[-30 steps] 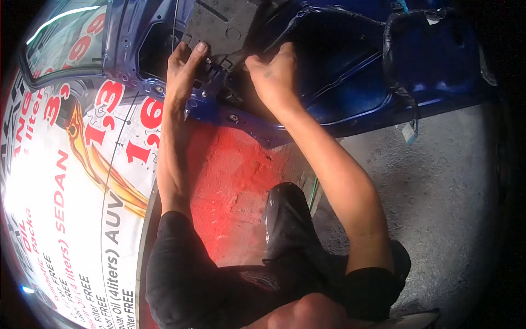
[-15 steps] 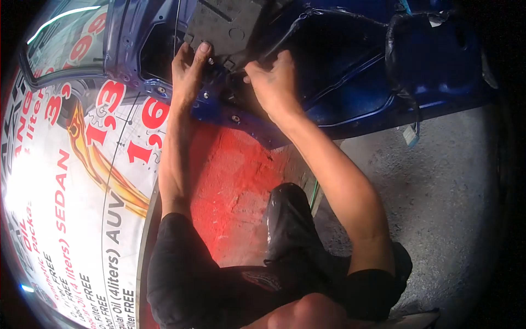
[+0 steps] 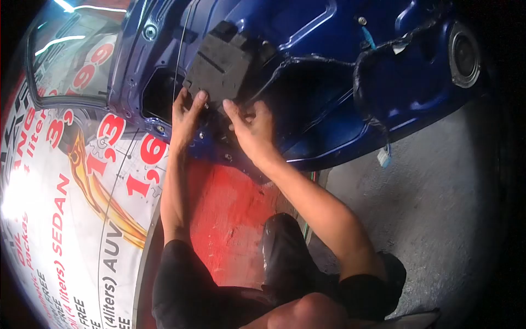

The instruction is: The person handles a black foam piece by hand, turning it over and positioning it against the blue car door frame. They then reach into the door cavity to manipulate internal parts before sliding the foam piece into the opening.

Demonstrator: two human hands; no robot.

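Observation:
A dark grey, foam-like block (image 3: pixel 219 63) with a slot and stepped edges sits against the inner side of a blue car door (image 3: pixel 312 33). My left hand (image 3: pixel 188 114) grips its lower left edge, thumb on the front and fingers partly hidden behind. At the lower right corner, my right hand (image 3: pixel 253 127) has its thumb against the block and its other fingers curled beneath. Dark shadow hides what lies just under the block between the hands. Black taped wiring (image 3: pixel 359 82) runs across the door to the right.
A round speaker (image 3: pixel 466 55) is at the door's right end. A connector (image 3: pixel 385 158) hangs below the lower edge. On the left are the window glass (image 3: pixel 71 60) and a printed price banner (image 3: pixel 82 219). Red-painted floor (image 3: pixel 230 219) and grey floor (image 3: pixel 416 219) lie below.
The view has tilted up, so more of the door and the speaker show. My right hand has shifted left, its thumb now up at the block's edge; my left hand keeps its hold.

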